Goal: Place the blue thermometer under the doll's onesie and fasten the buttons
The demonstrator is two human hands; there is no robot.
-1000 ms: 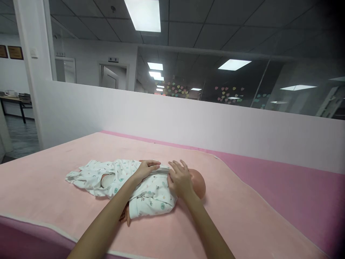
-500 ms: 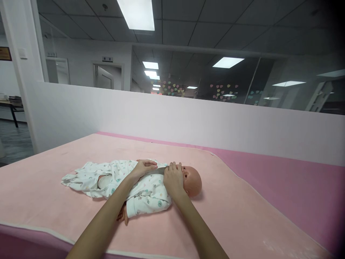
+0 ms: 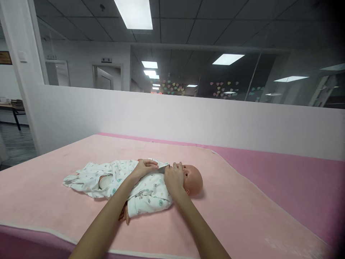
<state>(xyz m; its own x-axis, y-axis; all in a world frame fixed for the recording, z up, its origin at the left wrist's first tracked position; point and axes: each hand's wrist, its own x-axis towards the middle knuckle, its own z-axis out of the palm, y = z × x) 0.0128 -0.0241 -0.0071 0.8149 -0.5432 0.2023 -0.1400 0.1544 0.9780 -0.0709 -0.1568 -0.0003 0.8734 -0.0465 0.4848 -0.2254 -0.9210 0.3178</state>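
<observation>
White clothes (image 3: pixel 151 194) lie beneath the left hand (image 3: pixel 143 168), grip unclear; the right hand (image 3: pixel 174 176) pinches their edge, doll head (image 3: pixel 195 178) beside it

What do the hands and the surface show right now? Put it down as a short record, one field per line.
Doll: lying face up, head toward the picture's right
Outfit: white with small prints, worn by the doll
Left hand: over the outfit's front
Right hand: fingers curled at the collar, beside the doll's face; grip unclear
Fabric edge: raised between the hands
Surface: pink sheet under the doll
Behind: low white wall, heart-shaped stickers above it
</observation>
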